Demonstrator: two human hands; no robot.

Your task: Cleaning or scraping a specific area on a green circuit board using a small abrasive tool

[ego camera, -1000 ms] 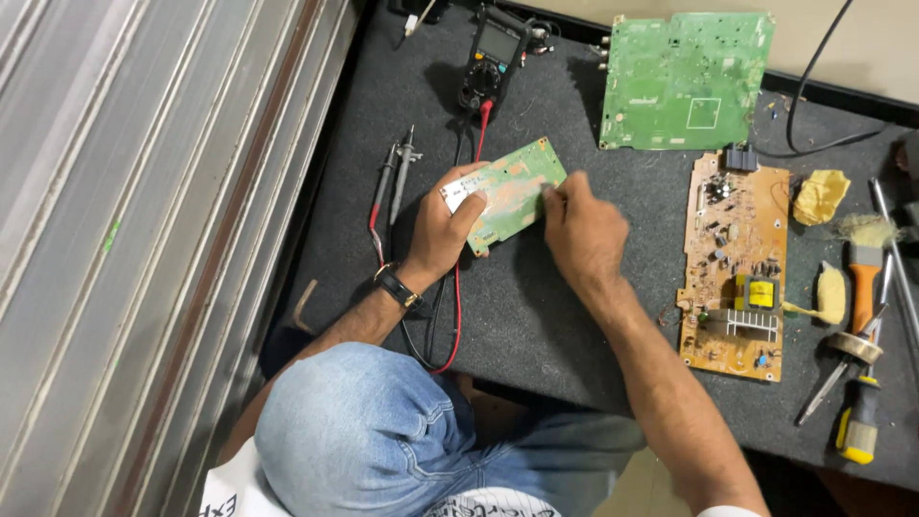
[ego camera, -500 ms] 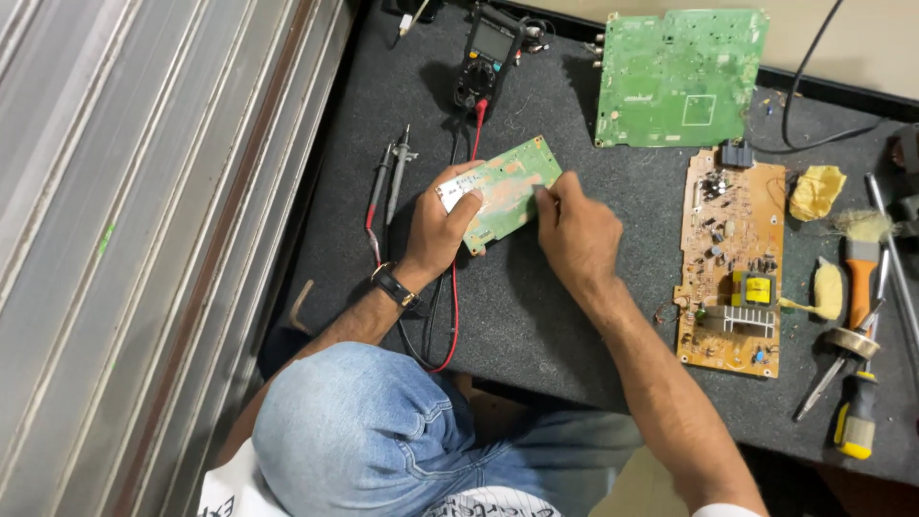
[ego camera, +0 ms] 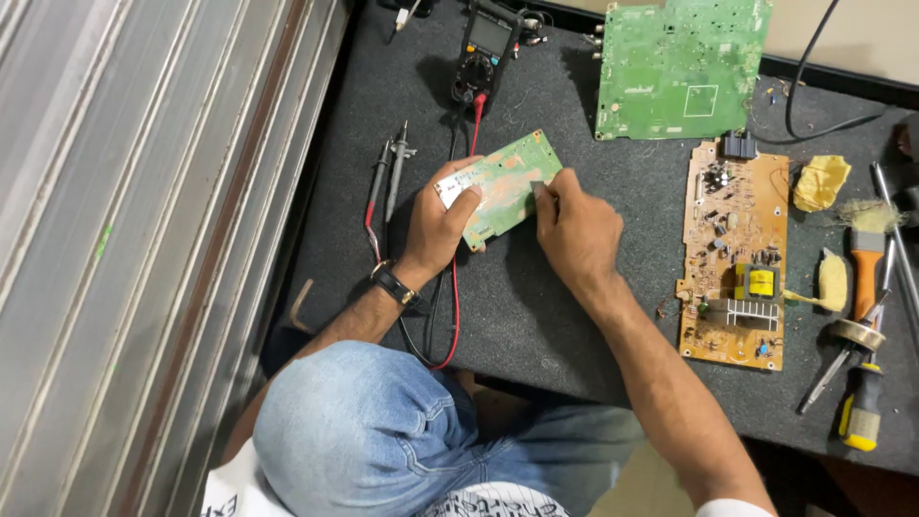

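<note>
Left hand (ego camera: 436, 225) grips small green board (ego camera: 503, 187) — right hand (ego camera: 579, 230) pinches unclear item, fingertips hiding it.

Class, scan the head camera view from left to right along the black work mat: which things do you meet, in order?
Test probes → small green circuit board held by both hands → brown circuit board → orange-handled brush.

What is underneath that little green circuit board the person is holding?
Under the small green board lies the dark mat. The left hand grips its near end and the right hand touches its right edge. The meter's leads run toward it; whatever lies directly beneath is covered.
</note>
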